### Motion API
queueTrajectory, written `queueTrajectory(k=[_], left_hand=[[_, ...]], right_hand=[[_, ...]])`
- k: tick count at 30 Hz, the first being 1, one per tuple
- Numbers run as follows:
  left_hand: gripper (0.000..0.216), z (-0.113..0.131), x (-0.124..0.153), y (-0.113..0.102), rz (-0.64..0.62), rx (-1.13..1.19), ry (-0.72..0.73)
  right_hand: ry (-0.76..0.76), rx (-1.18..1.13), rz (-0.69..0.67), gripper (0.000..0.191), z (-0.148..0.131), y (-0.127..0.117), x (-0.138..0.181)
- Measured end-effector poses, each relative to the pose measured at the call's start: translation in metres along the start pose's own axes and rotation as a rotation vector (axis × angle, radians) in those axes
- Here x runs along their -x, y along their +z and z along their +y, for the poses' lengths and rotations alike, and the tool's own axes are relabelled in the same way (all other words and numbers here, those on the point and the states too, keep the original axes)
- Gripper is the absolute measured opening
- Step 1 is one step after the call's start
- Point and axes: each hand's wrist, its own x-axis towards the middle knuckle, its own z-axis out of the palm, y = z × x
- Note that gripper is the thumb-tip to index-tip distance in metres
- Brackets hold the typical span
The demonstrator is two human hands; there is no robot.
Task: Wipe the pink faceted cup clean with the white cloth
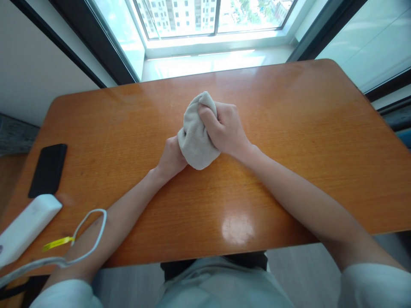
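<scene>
A soft light-grey cloth point(196, 137), bunched and folded over, is held up above the middle of the table. My right hand point(226, 126) grips its upper right side, fingers curled in and thumb pressed against the fabric. On the lower left, my left hand point(173, 158) holds the cloth from behind. The fabric covers most of the left hand's fingers. Both forearms reach in from the near edge of the wooden table point(305, 128).
A black phone point(48, 170) lies at the table's left side. Nearer me are a white elongated device point(30, 226) and a white cable point(100, 239) with a yellow tag point(58, 243), looping over my left forearm. A window point(215, 21) stands beyond the far edge.
</scene>
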Motion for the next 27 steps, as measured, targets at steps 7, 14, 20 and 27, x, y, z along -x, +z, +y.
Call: queueTrajectory(k=[7, 14, 20, 27], left_hand=[[0.045, 0.013, -0.002, -0.002, -0.030, 0.038, -0.070], [0.056, 0.023, -0.005, -0.004, -0.065, 0.112, -0.103], [0.057, 0.025, -0.006, -0.006, -0.069, 0.113, -0.090], [0.059, 0.026, -0.007, -0.008, -0.030, 0.101, -0.067]], right_hand=[[0.146, -0.217, -0.008, 0.053, 0.014, -0.002, -0.008], [0.263, -0.435, 0.035, 0.053, 0.028, -0.002, -0.006], [0.305, -0.625, 0.157, 0.043, 0.028, 0.002, 0.008], [0.419, -0.746, 0.186, 0.052, 0.049, 0.019, 0.009]])
